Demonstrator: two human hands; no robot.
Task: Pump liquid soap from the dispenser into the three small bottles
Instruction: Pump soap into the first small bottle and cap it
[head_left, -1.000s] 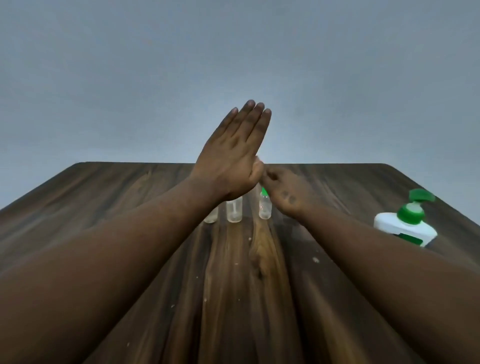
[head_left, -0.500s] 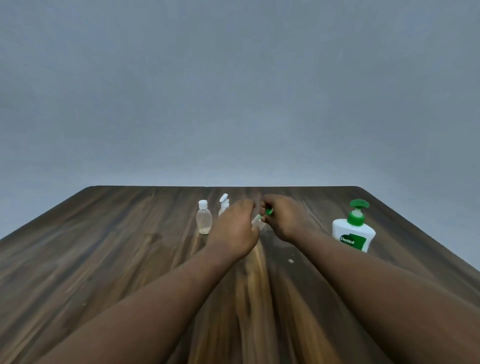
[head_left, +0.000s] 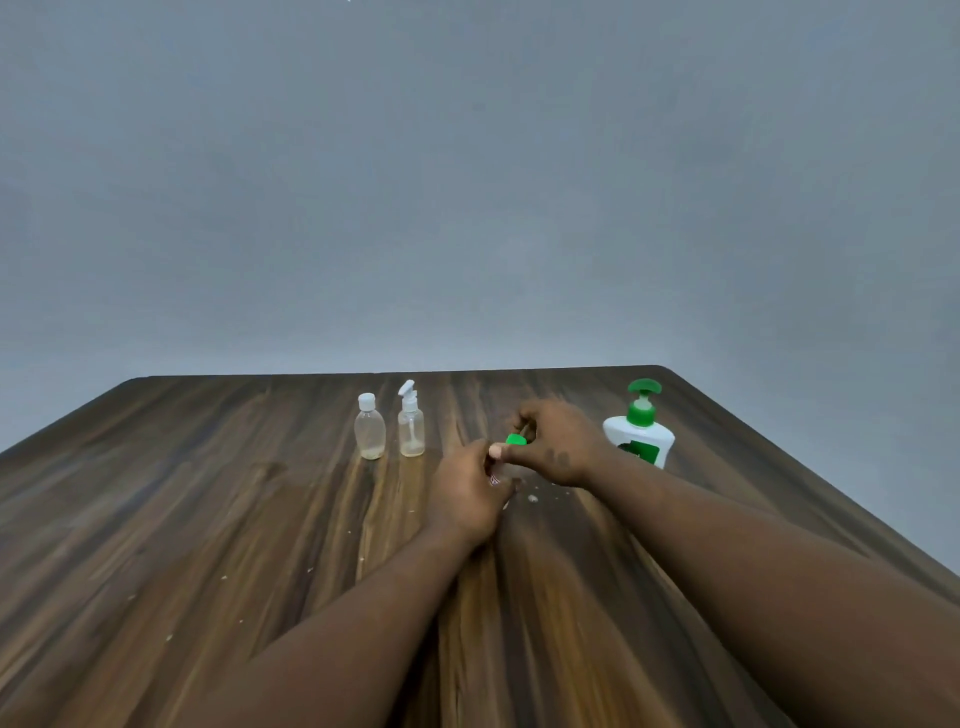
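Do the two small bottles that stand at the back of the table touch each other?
Apart. The head view shows a strip of bare table between the white-capped bottle and the spray-top bottle; both stand upright.

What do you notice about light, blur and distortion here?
Head view: soft even light, no glare; left hand holding the small bottle and right hand pinching its green cap look smeared; dispenser sharper; wide lens stretches forearms.

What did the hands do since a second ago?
The left hand came down from the air and now grips the green-capped bottle, pulled nearer out of the row; the right hand still pinches its cap. The white-capped bottle, spray bottle and dispenser stayed put.
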